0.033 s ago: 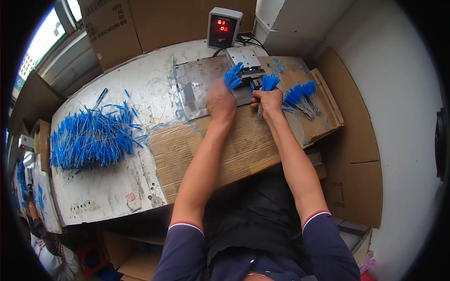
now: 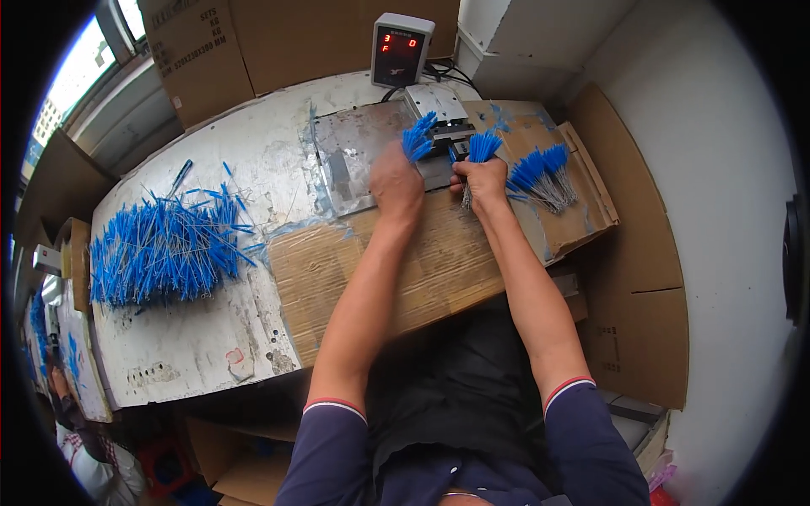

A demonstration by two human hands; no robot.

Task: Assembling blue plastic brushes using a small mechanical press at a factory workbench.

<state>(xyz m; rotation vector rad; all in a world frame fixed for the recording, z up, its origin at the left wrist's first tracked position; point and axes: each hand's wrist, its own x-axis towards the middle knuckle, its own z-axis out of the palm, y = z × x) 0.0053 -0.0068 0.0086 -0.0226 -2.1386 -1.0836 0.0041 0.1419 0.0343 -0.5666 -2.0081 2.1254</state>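
Note:
My left hand (image 2: 396,185) is closed round a bunch of thin wire pieces with blue ends (image 2: 418,138), the blue tips sticking out beyond the fingers. Close by on the right, my right hand (image 2: 483,183) grips a second bunch (image 2: 484,147), blue ends up and bare wire stems hanging below the fingers. Both hands are at the front of a small metal machine (image 2: 435,104) with a dark clamp-like part (image 2: 460,150). Right of my right hand, a fanned bundle of the same pieces (image 2: 540,179) lies on cardboard.
A large loose pile of blue-ended wire pieces (image 2: 164,249) covers the left of the worn white table (image 2: 190,346). Behind the machine stands a display box (image 2: 400,52) with red digits. Flat cardboard (image 2: 337,278) lies beneath my forearms. Another person's arm (image 2: 59,381) shows at far left.
The red digits on the display box have changed. Both hands and their bunches stay almost in the same place.

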